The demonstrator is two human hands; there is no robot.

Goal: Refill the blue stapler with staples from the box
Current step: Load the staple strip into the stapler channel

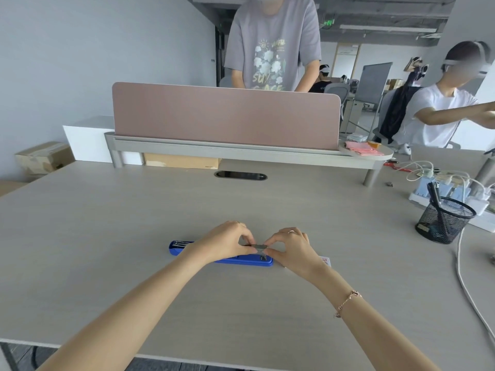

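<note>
The blue stapler (241,260) lies flat and opened out on the desk, its metal end showing at the left. My left hand (227,241) and my right hand (290,247) meet just above it. Between their fingertips they pinch a short grey strip of staples (259,246), one hand at each end. The white staple box (326,261) with red print peeks out behind my right wrist, mostly hidden.
A black mesh pen holder (443,219) stands at the right, with a power strip, chargers and white cables (466,287) beside it. A pink divider (225,116) and a cable slot (240,175) lie beyond. Two people are behind and to the right.
</note>
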